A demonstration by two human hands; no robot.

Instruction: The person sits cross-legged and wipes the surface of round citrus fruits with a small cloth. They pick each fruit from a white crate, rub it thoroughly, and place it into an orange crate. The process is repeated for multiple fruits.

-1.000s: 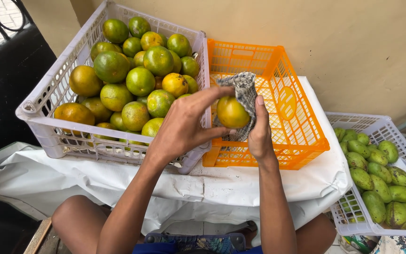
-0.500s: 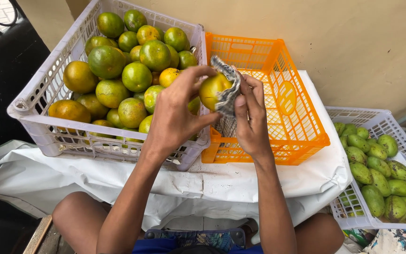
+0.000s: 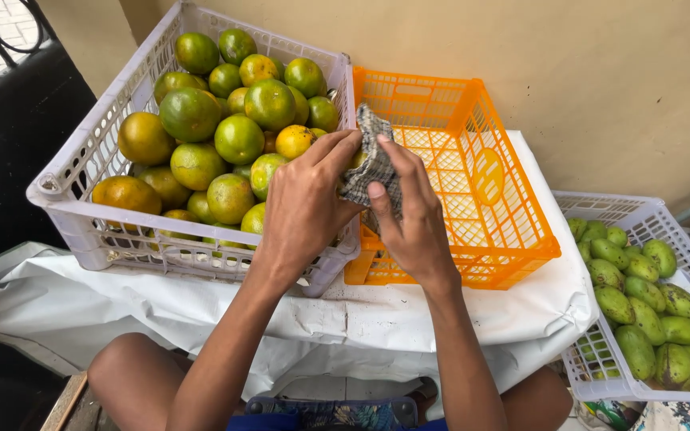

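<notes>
A: Head view: a checked cloth (image 3: pixel 373 164) is pressed around a largely hidden fruit by the left hand (image 3: pixel 307 209) and right hand (image 3: pixel 413 214), fingers closed on it, above the crates' junction.

B: Progress?

A: The orange crate (image 3: pixel 513 239) is seen without fruit; the white crate (image 3: pixel 81 231) is heaped with green-orange citrus (image 3: pixel 239 138). Most is judged outstanding.
</notes>
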